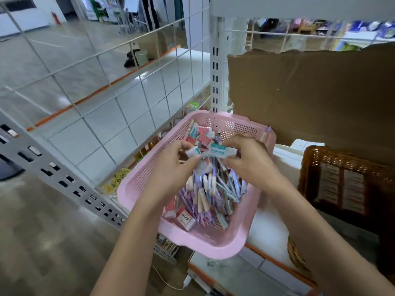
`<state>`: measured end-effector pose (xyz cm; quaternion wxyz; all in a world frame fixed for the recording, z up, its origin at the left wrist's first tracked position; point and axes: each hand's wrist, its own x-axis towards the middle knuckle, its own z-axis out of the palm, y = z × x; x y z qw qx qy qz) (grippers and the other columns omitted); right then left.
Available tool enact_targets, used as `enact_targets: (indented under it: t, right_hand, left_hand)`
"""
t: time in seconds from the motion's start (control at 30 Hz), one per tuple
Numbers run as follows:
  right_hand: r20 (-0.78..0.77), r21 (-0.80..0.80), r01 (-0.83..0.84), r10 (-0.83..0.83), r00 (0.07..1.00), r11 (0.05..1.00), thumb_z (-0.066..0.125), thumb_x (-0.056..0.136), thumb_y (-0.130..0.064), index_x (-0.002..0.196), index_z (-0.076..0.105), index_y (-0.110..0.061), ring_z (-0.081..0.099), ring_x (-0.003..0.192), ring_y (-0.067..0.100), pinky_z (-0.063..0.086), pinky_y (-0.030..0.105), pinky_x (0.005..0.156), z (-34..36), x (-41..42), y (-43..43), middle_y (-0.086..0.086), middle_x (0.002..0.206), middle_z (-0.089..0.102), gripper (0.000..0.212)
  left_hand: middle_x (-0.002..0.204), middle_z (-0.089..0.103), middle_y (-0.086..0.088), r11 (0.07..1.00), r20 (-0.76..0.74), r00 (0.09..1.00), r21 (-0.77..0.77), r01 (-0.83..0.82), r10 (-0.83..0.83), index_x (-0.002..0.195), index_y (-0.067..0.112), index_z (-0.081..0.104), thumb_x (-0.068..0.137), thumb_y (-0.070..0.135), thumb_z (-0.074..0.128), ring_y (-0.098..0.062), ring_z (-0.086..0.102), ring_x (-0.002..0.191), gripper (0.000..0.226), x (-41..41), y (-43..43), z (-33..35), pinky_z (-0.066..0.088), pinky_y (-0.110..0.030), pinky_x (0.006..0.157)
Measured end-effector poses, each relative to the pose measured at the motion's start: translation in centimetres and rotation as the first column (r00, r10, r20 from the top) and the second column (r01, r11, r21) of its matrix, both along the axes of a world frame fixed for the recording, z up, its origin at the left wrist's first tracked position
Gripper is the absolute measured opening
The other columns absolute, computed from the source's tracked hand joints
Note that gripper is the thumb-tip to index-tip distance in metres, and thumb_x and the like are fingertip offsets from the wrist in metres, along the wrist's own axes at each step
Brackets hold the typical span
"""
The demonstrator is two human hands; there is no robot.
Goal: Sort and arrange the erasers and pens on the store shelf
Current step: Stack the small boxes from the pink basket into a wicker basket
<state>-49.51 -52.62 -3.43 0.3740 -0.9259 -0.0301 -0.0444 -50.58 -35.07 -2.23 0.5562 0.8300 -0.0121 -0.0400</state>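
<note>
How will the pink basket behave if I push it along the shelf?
Likely light and slides easily: thin perforated plastic basket on a smooth white shelf. Its near corner seems to overhang, so it may tip. Loose pens would probably shift.

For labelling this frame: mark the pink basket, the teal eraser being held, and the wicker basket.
pink basket (213, 248), head view, near rim.
teal eraser (222, 151), head view, middle of its wrapper.
wicker basket (342, 155), head view, top rim.

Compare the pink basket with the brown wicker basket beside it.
The pink basket is perforated plastic; the wicker basket is brown woven cane. The pink basket shows its erasers and pens; the wicker basket's inside is hidden. Both sit on the shelf.
</note>
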Motion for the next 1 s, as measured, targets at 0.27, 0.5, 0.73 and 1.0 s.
enact_targets:
  t: [0.27, 0.5, 0.73, 1.0]
  right_hand:
    - [-0.077, 0.389, 0.139, -0.118, 0.99, 0.911, 0.063, 0.079, 0.005, 0.1, 0.066, -0.025, 0.066, 0.087, 0.005, 0.056, 0.031, 0.077, 1.1, -8.0, -6.7, -0.008, 0.096, 0.069, 0.037]
    - [-0.215, 0.564, 0.312, -0.229, 0.95, 0.765, 0.063, 0.084, 0.002, 0.102, 0.066, -0.021, 0.069, 0.089, 0.013, 0.057, 0.031, 0.081, 0.5, -13.6, -10.9, 0.002, 0.099, 0.07, 0.029]
    - [-0.266, 0.646, 0.454, -0.376, 0.888, 0.614, 0.065, 0.084, -0.002, 0.102, 0.064, -0.021, 0.069, 0.094, 0.016, 0.058, 0.037, 0.079, -0.8, -17.4, -14.2, 0.002, 0.107, 0.068, 0.027]
    - [-0.279, 0.651, 0.501, -0.434, 0.857, 0.57, 0.062, 0.084, 0.004, 0.105, 0.065, -0.021, 0.069, 0.09, 0.01, 0.058, 0.024, 0.068, -1.0, -19.9, -15.5, 0.0, 0.102, 0.07, 0.033]
  left_hand:
    - [0.099, 0.068, 0.003, 0.95, 0.038, 0.96, -0.137, 0.28, -0.277, 0.109, 0.035, 0.052, 0.083, 0.006, 0.068, -0.008, 0.066, 0.085, 0.042, -2.7, -6.8, -0.1, 0.053, -0.025, 0.072]
    - [0.104, 0.062, 0.007, 0.865, 0.193, 0.855, 0.261, 0.429, -0.482, 0.112, 0.021, 0.052, 0.086, 0.022, 0.065, -0.009, 0.059, 0.097, 0.029, -4.9, -12.2, -0.6, 0.049, -0.031, 0.085]
    - [0.107, 0.069, 0.004, 0.824, 0.014, 0.827, -0.081, 0.561, -0.562, 0.113, 0.017, 0.062, 0.085, 0.012, 0.065, -0.009, 0.065, 0.099, 0.028, -6.4, -15.8, -1.9, 0.051, -0.027, 0.088]
    - [0.104, 0.07, -0.004, 0.773, -0.052, 0.784, -0.224, 0.594, -0.618, 0.1, 0.013, 0.058, 0.076, -0.013, 0.061, -0.018, 0.067, 0.098, 0.036, -6.8, -17.7, -3.3, 0.057, -0.035, 0.078]
